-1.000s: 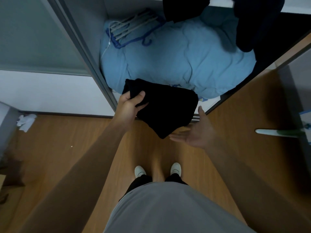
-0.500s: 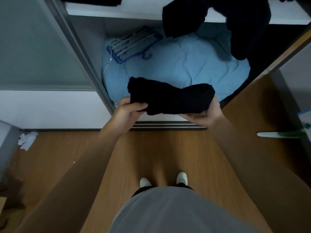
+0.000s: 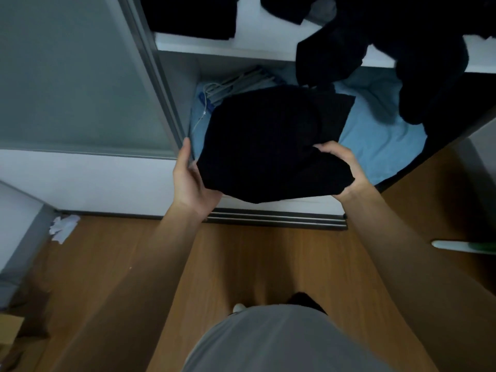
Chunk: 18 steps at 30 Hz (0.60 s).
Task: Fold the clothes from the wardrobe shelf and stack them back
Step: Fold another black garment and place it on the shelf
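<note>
view: head, looking down at an open wardrobe
black garment: folded into a flat bundle, held in the air in front of the lower compartment, below the shelf
left hand: palm against the bundle's near-left edge, thumb straight up its side; fingers hidden under the cloth, so it looks like a flat carry from below
right hand: fingers curled over the near-right corner, gripping it
step (my read): lifting the folded piece up to stack it
do it well: keep the bundle level and supported from below, and land it square on the folded pile; steer left of the loose dark clothes
shelf contents: folded dark pile at left; unfolded dark clothes at right, spilling over the front edge
lower compartment: blue bedding fills it, hangers lie on it at back left
</note>
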Each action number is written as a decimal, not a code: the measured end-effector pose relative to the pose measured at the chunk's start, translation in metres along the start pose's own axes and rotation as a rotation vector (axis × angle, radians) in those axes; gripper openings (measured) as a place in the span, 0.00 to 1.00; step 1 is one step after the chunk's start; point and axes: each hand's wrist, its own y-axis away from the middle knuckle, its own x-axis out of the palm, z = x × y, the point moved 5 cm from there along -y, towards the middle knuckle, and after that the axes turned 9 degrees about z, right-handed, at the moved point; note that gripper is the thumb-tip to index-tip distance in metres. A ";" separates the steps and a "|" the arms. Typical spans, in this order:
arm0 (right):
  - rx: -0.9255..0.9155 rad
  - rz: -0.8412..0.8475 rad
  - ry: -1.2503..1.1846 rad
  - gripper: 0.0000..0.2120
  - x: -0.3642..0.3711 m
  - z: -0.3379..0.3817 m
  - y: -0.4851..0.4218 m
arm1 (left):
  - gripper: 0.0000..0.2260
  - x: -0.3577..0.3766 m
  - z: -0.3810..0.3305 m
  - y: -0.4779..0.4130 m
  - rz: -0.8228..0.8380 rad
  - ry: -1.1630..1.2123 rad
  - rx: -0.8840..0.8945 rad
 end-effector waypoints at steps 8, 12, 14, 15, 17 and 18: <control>-0.031 0.010 0.254 0.17 0.025 0.051 -0.037 | 0.31 -0.005 -0.035 -0.046 -0.142 -0.291 -0.320; -0.026 0.040 0.199 0.12 0.043 0.078 -0.067 | 0.18 0.002 -0.083 -0.095 -0.308 -0.557 -0.120; -0.073 0.058 0.197 0.13 0.056 0.098 -0.087 | 0.12 0.014 -0.110 -0.118 -0.319 -0.643 0.000; -0.094 0.067 0.198 0.17 0.062 0.109 -0.099 | 0.11 0.021 -0.123 -0.130 -0.317 -0.674 0.049; -0.152 0.072 0.201 0.19 0.072 0.131 -0.125 | 0.13 0.035 -0.148 -0.151 -0.296 -0.710 0.147; -0.183 0.083 0.198 0.17 0.077 0.144 -0.139 | 0.14 0.042 -0.161 -0.162 -0.287 -0.722 0.197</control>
